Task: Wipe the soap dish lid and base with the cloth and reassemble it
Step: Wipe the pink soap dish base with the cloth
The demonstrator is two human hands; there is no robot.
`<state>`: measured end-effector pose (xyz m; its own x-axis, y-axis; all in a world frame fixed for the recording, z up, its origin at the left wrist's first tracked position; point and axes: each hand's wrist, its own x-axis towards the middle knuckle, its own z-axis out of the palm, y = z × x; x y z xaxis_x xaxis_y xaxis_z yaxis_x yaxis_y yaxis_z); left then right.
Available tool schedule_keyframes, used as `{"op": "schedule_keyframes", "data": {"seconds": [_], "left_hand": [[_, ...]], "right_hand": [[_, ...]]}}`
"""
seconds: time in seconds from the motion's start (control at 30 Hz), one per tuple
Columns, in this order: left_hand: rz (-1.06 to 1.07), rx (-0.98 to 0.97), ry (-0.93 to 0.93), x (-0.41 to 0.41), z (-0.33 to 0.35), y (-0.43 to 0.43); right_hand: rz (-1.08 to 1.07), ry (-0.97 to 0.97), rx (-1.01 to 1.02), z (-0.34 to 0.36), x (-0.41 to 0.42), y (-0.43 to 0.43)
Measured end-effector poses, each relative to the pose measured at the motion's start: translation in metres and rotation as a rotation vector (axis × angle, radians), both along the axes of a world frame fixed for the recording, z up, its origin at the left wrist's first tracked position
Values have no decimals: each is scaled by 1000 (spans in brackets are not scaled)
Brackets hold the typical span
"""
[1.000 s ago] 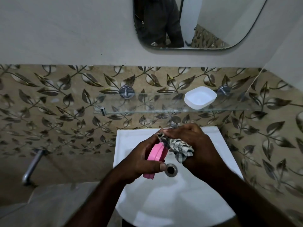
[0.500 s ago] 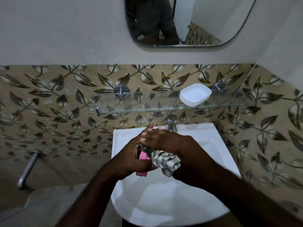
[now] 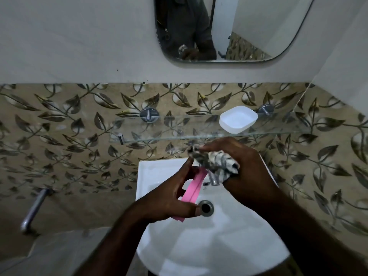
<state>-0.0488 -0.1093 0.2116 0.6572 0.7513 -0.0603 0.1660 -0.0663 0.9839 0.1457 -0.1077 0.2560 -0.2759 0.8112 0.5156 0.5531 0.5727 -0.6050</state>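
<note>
— What are the hands doing?

— The left hand (image 3: 169, 198) grips the pink soap dish part (image 3: 194, 188) by its edges: the thumb is curled under the lower end and the fingers reach along the upper side. The part is turned edge-on and tilted, so I cannot tell whether it is the lid or the base. The right hand (image 3: 245, 162) has its fingers closed round a bunched striped cloth (image 3: 217, 161), which it presses against the top end of the pink part.

— Where is all this?

— Over a white sink (image 3: 199, 246). The lower end of the pink part and the left thumb sit just beside the drain (image 3: 206, 208).

— Anything in the way?

— The cloth and the right hand cover most of the tap (image 3: 214, 180); only its spout shows below the cloth. The left hand hides the pink part's inner face.

— And the other half of the dish?

— The white soap dish part (image 3: 238, 119) lies open side up on the glass shelf (image 3: 179, 129) above the sink, well apart from the hands, near the shelf's right bracket (image 3: 264, 111).

— What else is around?

— A wall of leaf-patterned tiles (image 3: 59, 126) runs behind the shelf. Above it hangs a mirror (image 3: 258, 26), which reflects a dark sleeve. Low on the left, a metal pipe (image 3: 33, 210) sticks out from the wall.
</note>
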Motion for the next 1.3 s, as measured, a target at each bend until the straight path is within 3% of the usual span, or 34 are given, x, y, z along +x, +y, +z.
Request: {"op": "schedule_keyframes", "data": {"seconds": [0.1,0.2,0.23,0.3,0.37,0.4,0.53,0.6,0.7,0.87,1.03,1.2,1.3], "left_hand": [[6,-17,-52,2,1,-3],[16,-2,-111,0,3,-6],[16,-1,-131,-2,2,-6],[18,11,-127,-3,0,-3],[25,16,-79,-2,-4,0],[31,7,-68,-1,-5,0],[89,-31,-89,1,-9,1],[71,1,-105,2,-3,1],[100,8,-104,2,-6,6],[147,8,-82,-8,-20,13],[155,67,-156,3,-11,6],[196,35,-172,-1,-16,6],[196,43,-198,-2,-14,3]], "right_hand": [[178,-353,-1,2,7,7],[-52,-581,-47,1,23,25],[-131,-552,-21,1,27,27],[-178,-286,-36,3,27,26],[-96,-2,0,11,16,16],[-30,35,41,16,8,9],[147,-278,56,7,2,4],[46,-199,-89,-5,6,7],[-28,-19,-135,-9,-2,0],[277,-126,-82,-9,-25,-31],[19,77,-182,-18,-10,-7],[181,-100,13,-11,-27,-32],[181,-26,-9,-23,-21,-23]]}}
